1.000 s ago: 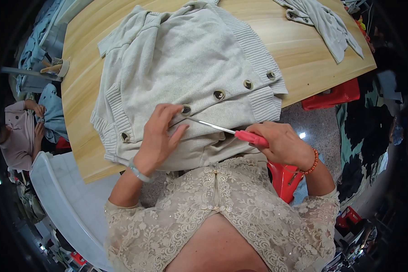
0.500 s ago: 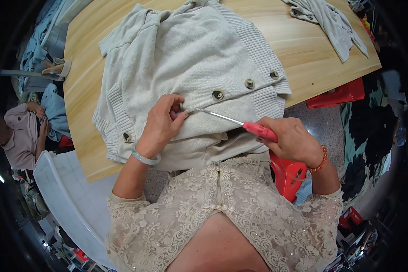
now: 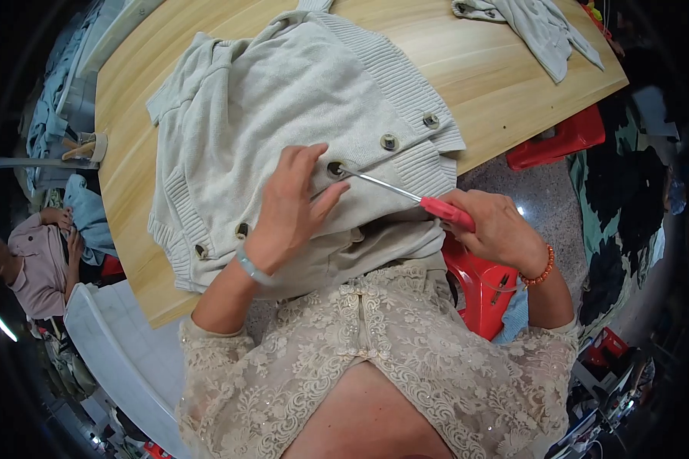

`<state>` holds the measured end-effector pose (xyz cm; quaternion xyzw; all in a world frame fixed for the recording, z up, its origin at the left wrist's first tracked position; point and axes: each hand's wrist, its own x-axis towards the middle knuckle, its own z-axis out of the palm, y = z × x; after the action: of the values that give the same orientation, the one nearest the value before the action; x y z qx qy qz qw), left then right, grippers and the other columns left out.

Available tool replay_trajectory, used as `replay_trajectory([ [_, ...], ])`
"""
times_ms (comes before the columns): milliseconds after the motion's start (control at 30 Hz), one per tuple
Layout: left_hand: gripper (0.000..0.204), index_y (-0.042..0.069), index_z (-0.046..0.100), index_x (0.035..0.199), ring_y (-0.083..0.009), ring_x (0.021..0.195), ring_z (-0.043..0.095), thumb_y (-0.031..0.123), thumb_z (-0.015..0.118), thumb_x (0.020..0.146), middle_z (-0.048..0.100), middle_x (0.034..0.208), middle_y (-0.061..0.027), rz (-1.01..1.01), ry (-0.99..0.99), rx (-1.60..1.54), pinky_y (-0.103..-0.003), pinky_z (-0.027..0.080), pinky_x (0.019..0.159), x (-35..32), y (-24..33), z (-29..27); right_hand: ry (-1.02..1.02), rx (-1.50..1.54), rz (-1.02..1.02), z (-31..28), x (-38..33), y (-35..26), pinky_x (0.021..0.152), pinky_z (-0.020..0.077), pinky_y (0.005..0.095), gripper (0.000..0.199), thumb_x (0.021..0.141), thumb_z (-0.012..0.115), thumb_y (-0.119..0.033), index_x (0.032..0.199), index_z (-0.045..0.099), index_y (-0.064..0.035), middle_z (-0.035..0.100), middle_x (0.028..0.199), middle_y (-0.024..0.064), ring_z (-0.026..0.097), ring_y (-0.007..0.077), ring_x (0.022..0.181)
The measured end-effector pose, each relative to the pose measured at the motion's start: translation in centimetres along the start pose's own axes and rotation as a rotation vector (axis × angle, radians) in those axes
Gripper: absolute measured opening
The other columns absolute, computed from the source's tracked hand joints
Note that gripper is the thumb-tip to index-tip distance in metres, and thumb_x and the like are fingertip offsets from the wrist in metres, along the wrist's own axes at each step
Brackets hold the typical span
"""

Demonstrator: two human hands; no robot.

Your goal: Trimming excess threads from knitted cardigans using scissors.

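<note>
Pale wooden table [image 3: 505, 92] filling the upper view, curved by the lens, with grey speckled floor beyond its near edge. Spread across it, a light grey knitted cardigan [image 3: 283, 115], ribbed hem and button band hanging over the table's near edge toward the lace-topped torso. Left hand [image 3: 287, 210] laid flat on the cardigan, fingers spread, thumb and forefinger pinching the knit just beside a dark button [image 3: 334, 168]; pale bracelet at the wrist. Right hand [image 3: 497, 229] closed in a fist around the red handle of a thin metal tool [image 3: 406, 193], off the cardigan's right edge; tool shaft slanting up-left, its tip touching the button by the left hand's fingers. Orange bead bracelet on that wrist. Two more buttons [image 3: 390, 141] along the band, up-right of the tool tip; two others near the cardigan's lower left hem. Second grey garment [image 3: 540, 27] lying at the table's far right corner, well apart from the cardigan. Red plastic stool [image 3: 478, 287] below the right hand. Left of the table, another person in pink [image 3: 34, 264], seated, beside blue cloth.
</note>
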<state>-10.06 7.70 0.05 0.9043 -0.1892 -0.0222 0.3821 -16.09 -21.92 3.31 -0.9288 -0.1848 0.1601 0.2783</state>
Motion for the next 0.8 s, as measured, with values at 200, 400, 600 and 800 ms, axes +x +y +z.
replay_trajectory([
  [200,0.033,0.003,0.056,0.1,-0.0259,0.073,0.06,0.009,0.078,0.076,0.056,0.095,-0.012,0.004,-0.031,0.027,-0.038,0.05,0.066,1.5,-1.9,2.2,-0.045,-0.033,0.096,-0.8,-1.3,1.4,0.069,0.0482,0.0465,0.029,0.083,0.069,-0.017,0.109,0.058,-0.0089,0.064,0.082,0.0177,0.062,0.0409,0.079],
  [400,0.026,0.002,0.057,0.097,-0.0209,0.069,0.063,-0.001,0.072,0.076,0.061,0.09,-0.0101,-0.092,-0.007,-0.132,-0.032,0.052,0.065,1.0,-2.0,2.6,-0.098,-0.033,0.072,-0.1,0.0,0.9,0.07,0.0487,0.0509,0.026,0.088,0.064,-0.028,0.108,0.058,-0.011,0.064,0.074,0.0183,0.064,0.0414,0.076],
  [600,0.029,0.001,0.06,0.104,-0.022,0.086,0.062,0.0,0.072,0.078,0.065,0.105,-0.0107,0.048,-0.005,-0.054,-0.032,0.051,0.078,0.6,-2.1,1.9,-0.107,-0.014,0.081,-0.5,-0.3,1.7,0.071,0.0491,0.0493,0.027,0.089,0.064,-0.027,0.11,0.058,-0.0113,0.063,0.075,0.0178,0.064,0.04,0.078],
  [800,0.039,0.002,0.062,0.111,-0.0334,0.099,0.057,0.005,0.076,0.075,0.06,0.113,-0.0165,0.289,0.035,0.062,-0.041,0.048,0.084,4.2,1.8,4.0,0.099,0.055,0.064,-0.2,-2.6,3.6,0.074,0.0491,0.0481,0.025,0.089,0.064,-0.022,0.11,0.058,-0.0101,0.062,0.082,0.0173,0.063,0.0381,0.083],
])
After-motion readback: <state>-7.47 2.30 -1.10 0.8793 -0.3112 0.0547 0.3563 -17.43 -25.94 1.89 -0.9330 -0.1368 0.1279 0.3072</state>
